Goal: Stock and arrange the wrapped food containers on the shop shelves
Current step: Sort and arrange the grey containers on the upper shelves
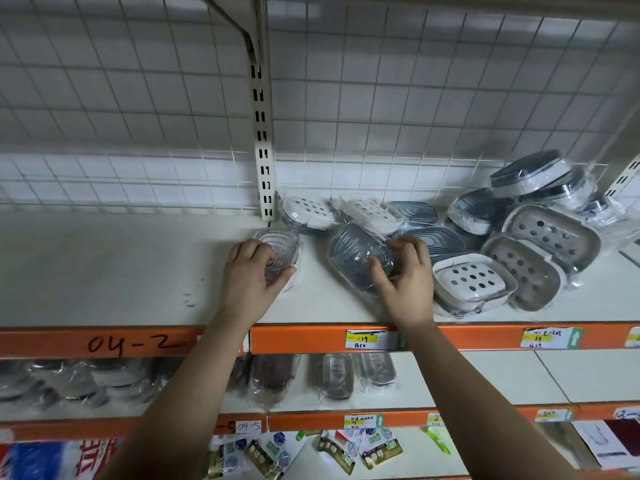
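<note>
Two containers in hand on the shelf (104,271).
Left hand (251,275) grips a clear tub (280,249), right hand (405,275) a grey tub (356,254) (tilted), likely to space them apart from the heap (519,244).

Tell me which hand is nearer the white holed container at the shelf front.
Right. The right hand, gripping the grey container, is just left of the white container; the left hand, holding the clear container, is farther left.

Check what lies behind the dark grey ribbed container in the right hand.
A white perforated container lies behind the dark grey ribbed container, its near edge covered; the right hand hides more.
</note>
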`<state>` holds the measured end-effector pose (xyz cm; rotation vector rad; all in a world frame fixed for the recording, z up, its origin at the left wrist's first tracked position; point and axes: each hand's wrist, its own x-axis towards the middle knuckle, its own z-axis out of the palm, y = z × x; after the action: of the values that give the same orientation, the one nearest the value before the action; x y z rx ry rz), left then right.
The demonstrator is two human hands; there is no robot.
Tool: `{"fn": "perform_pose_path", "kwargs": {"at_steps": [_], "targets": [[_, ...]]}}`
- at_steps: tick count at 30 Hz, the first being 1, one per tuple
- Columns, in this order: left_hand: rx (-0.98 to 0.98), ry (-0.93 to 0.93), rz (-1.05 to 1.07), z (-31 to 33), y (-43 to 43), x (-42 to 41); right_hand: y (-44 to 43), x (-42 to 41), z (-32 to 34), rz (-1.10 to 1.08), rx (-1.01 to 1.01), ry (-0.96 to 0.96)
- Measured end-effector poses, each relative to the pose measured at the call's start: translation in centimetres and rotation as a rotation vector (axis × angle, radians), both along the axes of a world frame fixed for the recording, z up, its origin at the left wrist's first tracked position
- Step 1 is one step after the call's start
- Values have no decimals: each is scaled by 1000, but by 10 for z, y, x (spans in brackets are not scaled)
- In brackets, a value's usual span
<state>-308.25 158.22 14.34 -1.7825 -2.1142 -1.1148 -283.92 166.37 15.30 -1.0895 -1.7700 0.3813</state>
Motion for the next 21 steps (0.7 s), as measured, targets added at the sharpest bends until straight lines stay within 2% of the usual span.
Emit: {"fn": "perform_pose_path", "kwargs": {"at_steps": [3,6,8,12,15,18,21], "targets": [[-14,-17,-20,-1,2,0,-1,-2,-1,-43,200,-125],[-24,-25,-36,-2,2,0,-4,-5,-2,-42,311,-282],[-27,-18,-29,-2,3,-1,-4,-5,-2,-54,251,-340],[-26,-17,-21,-1,3,-1,-2,-4,-1,53,-17,-505],[-37,-30,-34,2,0,0,1,-7,-1,87,-70,-587],[-30,-44,-30,7,-7,5,0,-6,1,80,-99,-553],[-4,-68,-9,12,-19,16,-10,1,8,137,-122,-427]]}}
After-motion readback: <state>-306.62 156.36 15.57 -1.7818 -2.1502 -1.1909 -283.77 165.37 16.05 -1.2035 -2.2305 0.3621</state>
